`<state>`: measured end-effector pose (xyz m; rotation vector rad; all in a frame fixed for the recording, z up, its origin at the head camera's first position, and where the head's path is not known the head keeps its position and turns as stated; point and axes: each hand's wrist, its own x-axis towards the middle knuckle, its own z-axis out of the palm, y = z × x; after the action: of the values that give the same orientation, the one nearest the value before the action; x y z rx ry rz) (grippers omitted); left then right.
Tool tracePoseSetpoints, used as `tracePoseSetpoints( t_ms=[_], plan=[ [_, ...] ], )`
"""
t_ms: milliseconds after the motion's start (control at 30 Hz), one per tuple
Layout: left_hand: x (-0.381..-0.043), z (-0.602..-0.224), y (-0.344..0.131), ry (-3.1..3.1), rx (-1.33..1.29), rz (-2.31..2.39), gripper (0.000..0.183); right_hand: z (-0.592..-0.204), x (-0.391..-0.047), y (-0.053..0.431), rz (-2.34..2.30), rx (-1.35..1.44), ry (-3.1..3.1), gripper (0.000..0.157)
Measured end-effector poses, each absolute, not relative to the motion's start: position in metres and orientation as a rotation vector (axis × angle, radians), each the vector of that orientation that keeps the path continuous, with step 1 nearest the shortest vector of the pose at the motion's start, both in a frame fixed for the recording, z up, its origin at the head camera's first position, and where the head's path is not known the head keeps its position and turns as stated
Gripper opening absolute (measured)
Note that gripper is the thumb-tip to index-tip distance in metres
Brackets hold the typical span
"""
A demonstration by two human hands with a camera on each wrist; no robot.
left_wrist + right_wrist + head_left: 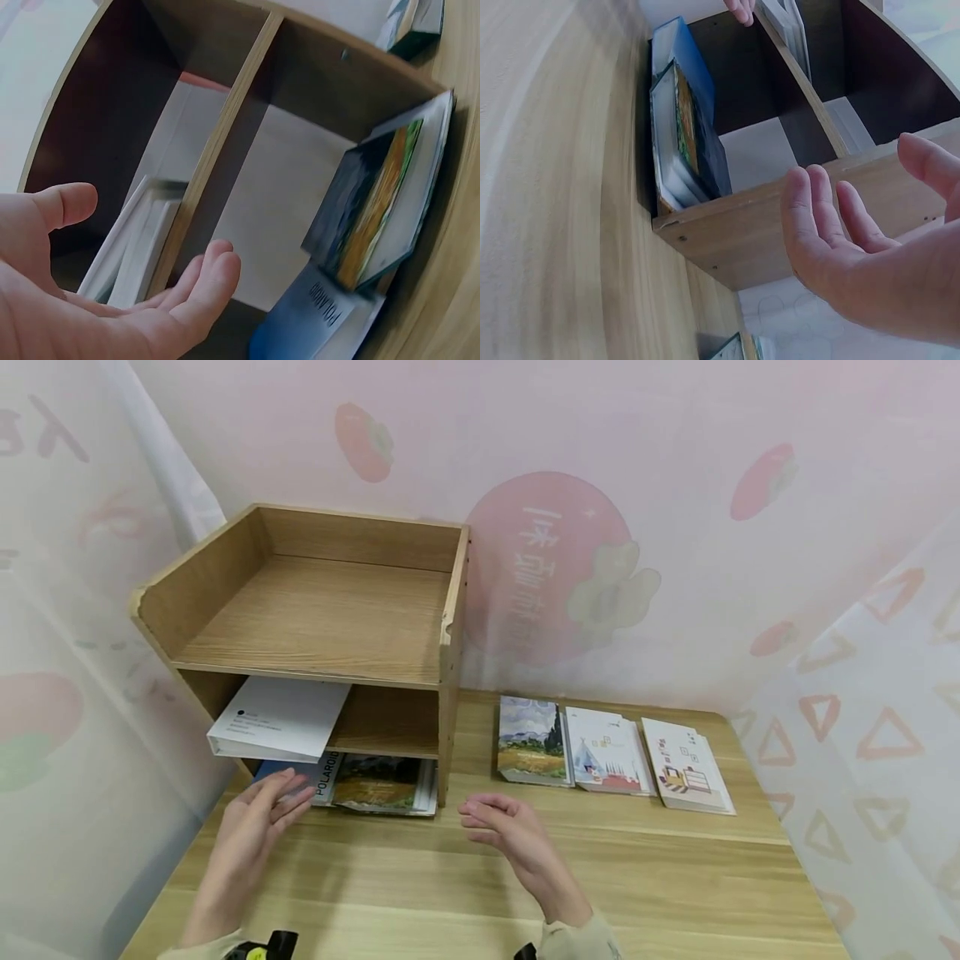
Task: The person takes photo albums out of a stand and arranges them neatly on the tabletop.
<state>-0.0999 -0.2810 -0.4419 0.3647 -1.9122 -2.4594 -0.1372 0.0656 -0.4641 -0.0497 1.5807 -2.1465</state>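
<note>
My left hand (258,818) hovers before the left side of a wooden shelf unit (446,693), fingers loosely extended and nothing held. Just above it, a white book (281,717) lies on the middle shelf with its front end jutting past the edge. Behind the fingers, in the bottom compartment, are a blue book marked POLAROID (319,311) and, beside it, a book with a dark landscape cover (378,783). My right hand (517,843) is in the air right of the unit's front corner, its fingers gently bent around nothing.
To the right of the unit, a landscape-covered book (531,739), a white book with a tent picture (607,750) and another white illustrated book (686,764) lie in a row on the wooden table (420,893). Behind stands a pale printed curtain (690,610).
</note>
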Motion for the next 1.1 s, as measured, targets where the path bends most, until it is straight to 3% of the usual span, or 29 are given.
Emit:
tracePoseSetpoints(
  t_ms=[200,433,800,1100],
  plan=[
    [-0.105,-0.431,-0.301,-2.061,0.452,-2.333,0.1,-0.461,-0.147,0.05,-2.129,-0.068,1.565,0.045],
    [-0.113,-0.422,-0.328,-2.298,0.451,-2.156,0.088,-0.456,-0.157,0.028,-2.132,-0.105,1.527,0.041],
    [-0.127,-0.417,-0.355,-2.279,0.48,-2.149,0.094,-0.442,-0.175,-0.005,-2.063,-0.205,1.468,0.039],
    [-0.144,-0.402,-0.377,-2.714,0.496,-1.893,0.092,-0.431,-0.187,-0.043,-1.993,-0.235,1.441,0.031]
  ],
)
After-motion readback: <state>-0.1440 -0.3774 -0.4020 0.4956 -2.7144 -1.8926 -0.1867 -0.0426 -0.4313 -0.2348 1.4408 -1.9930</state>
